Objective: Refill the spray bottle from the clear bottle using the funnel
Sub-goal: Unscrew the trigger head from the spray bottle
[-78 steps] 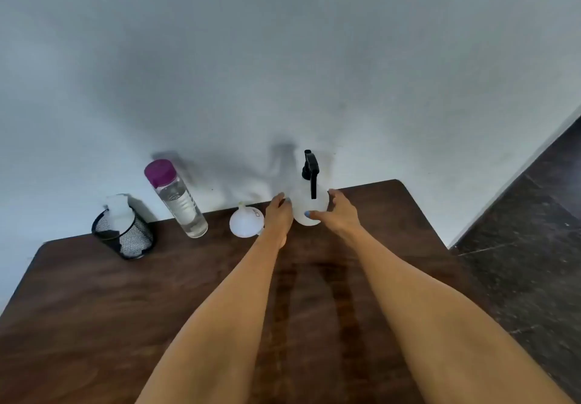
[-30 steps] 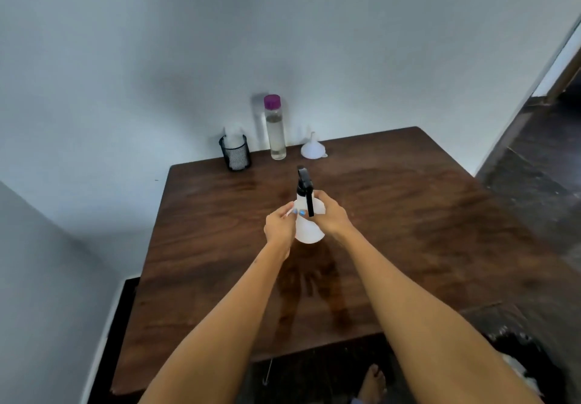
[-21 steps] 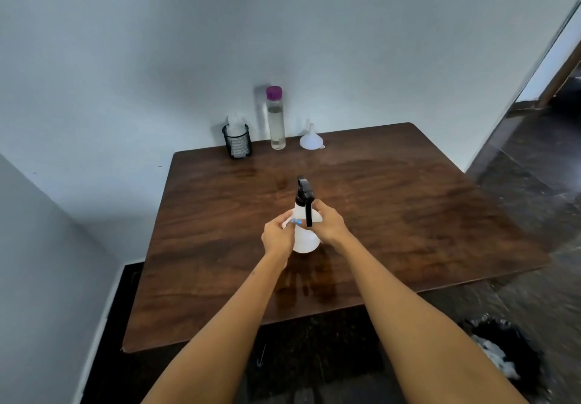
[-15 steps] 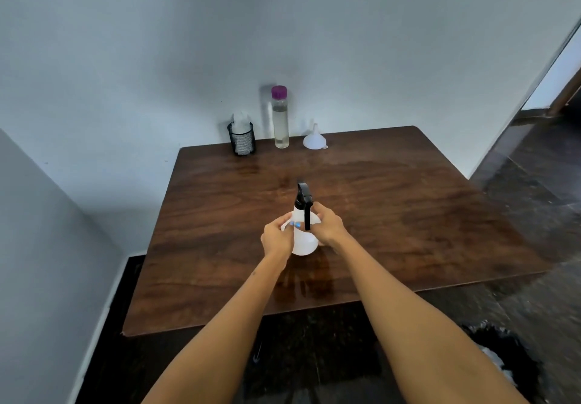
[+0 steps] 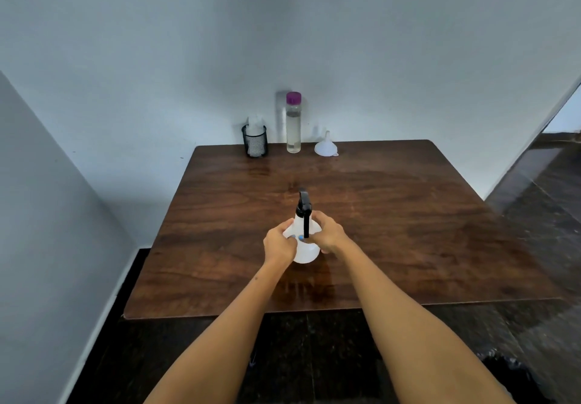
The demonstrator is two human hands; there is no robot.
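Observation:
A white spray bottle [image 5: 304, 254] with a black trigger head stands upright near the middle of the wooden table [image 5: 408, 221]. My left hand [image 5: 278, 243] wraps its left side and my right hand [image 5: 327, 232] wraps its right side, both around the upper body just under the black head. The clear bottle [image 5: 293, 127] with a purple cap stands at the table's far edge against the wall, partly filled with clear liquid. The white funnel [image 5: 326, 146] rests wide end down just right of it.
A black mesh cup [image 5: 255, 141] holding white paper stands left of the clear bottle. Walls close off the back and left sides. The table's near edge lies below my forearms, with dark floor under and to the right.
The spray bottle came from the far edge by the funnel to the table's middle, held in both hands. Over the last second the view pulled back while the hands stayed on it.

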